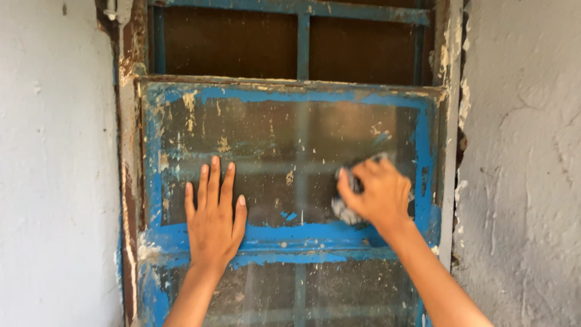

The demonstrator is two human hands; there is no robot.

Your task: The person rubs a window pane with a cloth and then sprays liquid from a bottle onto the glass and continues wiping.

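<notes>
A glass window pane [284, 157] is seen set in a blue-painted frame [426, 157]. The glass is dull and filmed with dust, and is flecked with cream and blue paint spots. The frame's paint is worn and chipped, with bare, pale patches showing along the left upright and the bottom rail. A second pane [290, 290] of the same kind is seen below the rail, equally smeared. Above, dark brown panels [230, 39] are divided by thin blue bars.

The window is flanked by rough plastered walls: a pale blue-grey wall [54, 181] to the left, fairly smooth, and a grey wall [526, 169] to the right, cracked and flaking along its edge beside the frame.

The left hand [213, 221] is laid flat against the lower part of the upper pane, fingers spread and pointing upward, nothing held, the heel resting over the blue bottom rail.

The right hand [378, 194] is closed around a crumpled grey cloth [348, 209], which is pressed against the glass near the pane's lower right corner. The cloth is bunched under the palm and fingers, with wads showing at the hand's left side and above the knuckles.
</notes>
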